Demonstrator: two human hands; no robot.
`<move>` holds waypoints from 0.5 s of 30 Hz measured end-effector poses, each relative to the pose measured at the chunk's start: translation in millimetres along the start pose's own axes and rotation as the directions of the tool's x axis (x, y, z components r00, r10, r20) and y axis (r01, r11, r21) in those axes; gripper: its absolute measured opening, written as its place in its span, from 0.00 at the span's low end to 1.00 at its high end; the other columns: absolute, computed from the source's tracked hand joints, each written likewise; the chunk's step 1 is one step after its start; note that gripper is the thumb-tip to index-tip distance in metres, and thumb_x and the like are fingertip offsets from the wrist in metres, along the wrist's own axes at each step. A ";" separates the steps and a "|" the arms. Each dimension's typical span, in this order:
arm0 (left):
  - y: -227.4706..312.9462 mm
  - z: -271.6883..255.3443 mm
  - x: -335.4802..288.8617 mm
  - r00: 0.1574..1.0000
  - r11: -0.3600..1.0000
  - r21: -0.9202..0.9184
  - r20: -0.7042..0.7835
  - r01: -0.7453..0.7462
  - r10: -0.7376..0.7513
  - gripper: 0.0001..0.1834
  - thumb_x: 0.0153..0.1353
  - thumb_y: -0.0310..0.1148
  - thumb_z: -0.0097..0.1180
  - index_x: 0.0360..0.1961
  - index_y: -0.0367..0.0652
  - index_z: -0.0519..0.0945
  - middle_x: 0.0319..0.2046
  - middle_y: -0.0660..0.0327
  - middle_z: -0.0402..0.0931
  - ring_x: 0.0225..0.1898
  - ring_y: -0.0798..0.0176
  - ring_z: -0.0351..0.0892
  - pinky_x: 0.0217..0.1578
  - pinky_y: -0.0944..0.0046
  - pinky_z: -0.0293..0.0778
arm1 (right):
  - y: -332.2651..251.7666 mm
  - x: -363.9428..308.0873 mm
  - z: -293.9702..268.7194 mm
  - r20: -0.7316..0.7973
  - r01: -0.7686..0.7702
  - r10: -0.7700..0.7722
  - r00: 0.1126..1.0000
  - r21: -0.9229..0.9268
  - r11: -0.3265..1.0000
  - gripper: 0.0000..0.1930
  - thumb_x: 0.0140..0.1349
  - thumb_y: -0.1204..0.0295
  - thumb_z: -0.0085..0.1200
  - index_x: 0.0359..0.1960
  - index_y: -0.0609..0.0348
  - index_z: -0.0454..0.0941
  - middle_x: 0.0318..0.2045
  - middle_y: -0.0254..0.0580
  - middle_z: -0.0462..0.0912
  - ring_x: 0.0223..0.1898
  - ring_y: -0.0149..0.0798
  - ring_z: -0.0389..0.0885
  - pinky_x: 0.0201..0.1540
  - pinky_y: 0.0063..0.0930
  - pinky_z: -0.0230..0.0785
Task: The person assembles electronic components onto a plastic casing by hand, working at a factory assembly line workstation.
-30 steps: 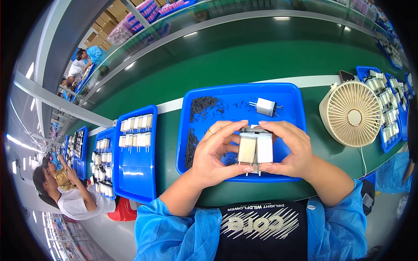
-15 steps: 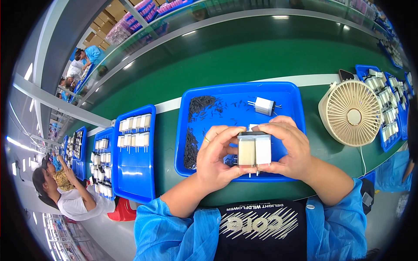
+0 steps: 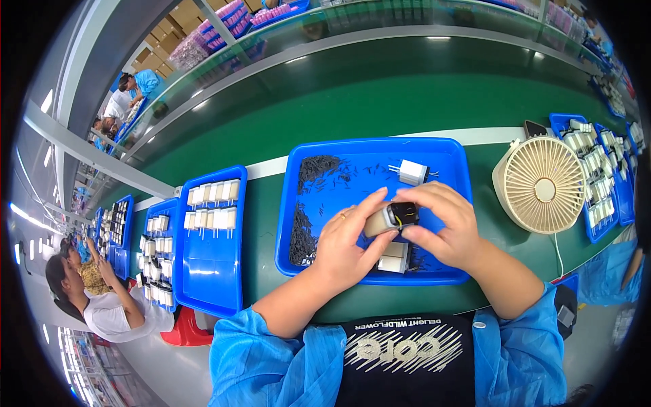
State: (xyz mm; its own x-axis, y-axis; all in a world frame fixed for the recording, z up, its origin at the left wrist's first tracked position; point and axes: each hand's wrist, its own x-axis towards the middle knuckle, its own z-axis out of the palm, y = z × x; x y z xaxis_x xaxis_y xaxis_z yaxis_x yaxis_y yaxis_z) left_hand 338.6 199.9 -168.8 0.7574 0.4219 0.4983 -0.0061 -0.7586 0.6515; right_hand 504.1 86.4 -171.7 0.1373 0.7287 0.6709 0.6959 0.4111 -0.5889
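Note:
My left hand (image 3: pixel 342 241) is closed round the cream body of a plug adapter (image 3: pixel 377 222), which is tilted above the blue tray (image 3: pixel 339 265). At the adapter's right end is a black part with a bit of yellow on it, pinched between the thumb and fingers of my right hand (image 3: pixel 447 220). Just below my hands a second adapter (image 3: pixel 393 260) lies in the tray, partly covered by my fingers. A white adapter (image 3: pixel 411 172) with metal prongs and thin wires rests at the tray's far right. Many small black strips (image 3: pixel 303 230) are heaped along its left side.
Left stands a blue tray (image 3: pixel 211 270) with rows of adapters, beside another filled tray (image 3: pixel 158 254). A cream fan (image 3: pixel 542 186) is on the right, its white cord trailing down. More adapter trays (image 3: pixel 597 173) lie beyond it. A co-worker (image 3: pixel 112 305) sits at far left.
The two adapters held side by side have been separated. One now lies in the tray; the other is turned sideways between my hands, its black end toward my right.

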 end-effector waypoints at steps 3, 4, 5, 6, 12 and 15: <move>-0.3 -0.6 0.3 0.999 0.999 0.029 0.006 -0.038 0.038 0.32 0.50 0.30 0.66 0.57 0.39 0.71 0.41 0.50 0.79 0.41 0.50 0.80 0.43 0.58 0.74 | -4.2 5.0 0.3 0.027 -0.024 0.026 0.999 -0.087 0.996 0.20 0.49 0.66 0.65 0.44 0.61 0.79 0.39 0.46 0.81 0.39 0.47 0.80 0.44 0.37 0.71; -2.5 -1.9 3.7 0.998 0.998 0.012 -0.011 -0.054 0.054 0.30 0.51 0.30 0.65 0.57 0.39 0.72 0.42 0.49 0.79 0.42 0.50 0.80 0.44 0.58 0.74 | -6.9 9.3 -0.9 0.032 -0.045 0.048 0.998 -0.089 0.995 0.18 0.50 0.66 0.65 0.43 0.61 0.80 0.38 0.46 0.81 0.39 0.46 0.80 0.43 0.37 0.72; -4.5 -4.0 4.2 0.998 0.998 -0.004 -0.026 -0.064 0.064 0.29 0.52 0.30 0.64 0.56 0.38 0.72 0.42 0.49 0.79 0.42 0.49 0.79 0.44 0.58 0.74 | -5.3 12.7 -1.2 0.037 -0.010 0.015 0.999 -0.137 0.991 0.19 0.50 0.66 0.65 0.44 0.61 0.79 0.38 0.47 0.81 0.39 0.46 0.80 0.43 0.36 0.72; -2.6 -8.7 4.8 0.998 0.998 -0.048 -0.060 0.032 -0.035 0.26 0.53 0.30 0.62 0.55 0.38 0.73 0.44 0.48 0.78 0.45 0.48 0.79 0.47 0.57 0.73 | -5.2 15.7 -2.3 0.039 -0.047 0.051 0.998 -0.108 0.993 0.20 0.51 0.66 0.65 0.44 0.61 0.79 0.39 0.47 0.81 0.39 0.47 0.80 0.43 0.35 0.72; -29.5 -10.1 13.1 0.948 0.784 -0.614 -0.186 0.094 -0.259 0.25 0.58 0.23 0.57 0.57 0.33 0.67 0.50 0.53 0.73 0.51 0.63 0.74 0.52 0.64 0.70 | -28.5 2.7 3.7 0.374 0.016 0.132 0.918 -0.368 0.930 0.27 0.40 0.62 0.69 0.44 0.59 0.77 0.47 0.46 0.76 0.48 0.47 0.75 0.50 0.40 0.68; -29.0 -7.8 11.2 0.953 0.745 -0.662 -0.172 0.075 -0.249 0.25 0.58 0.23 0.57 0.57 0.34 0.67 0.49 0.54 0.72 0.51 0.63 0.72 0.53 0.64 0.68 | -27.6 -10.0 15.4 0.479 0.056 0.161 0.863 -0.407 0.912 0.29 0.40 0.63 0.69 0.46 0.59 0.77 0.49 0.45 0.76 0.54 0.46 0.71 0.56 0.42 0.62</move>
State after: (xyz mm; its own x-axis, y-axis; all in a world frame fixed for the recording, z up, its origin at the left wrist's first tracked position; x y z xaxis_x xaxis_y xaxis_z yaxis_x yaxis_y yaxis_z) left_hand 342.2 230.4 -177.6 0.6109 0.6767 0.4110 -0.3799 -0.2049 0.9020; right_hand 472.6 76.2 -169.1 -0.1071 0.9573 0.2686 0.9290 0.1926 -0.3159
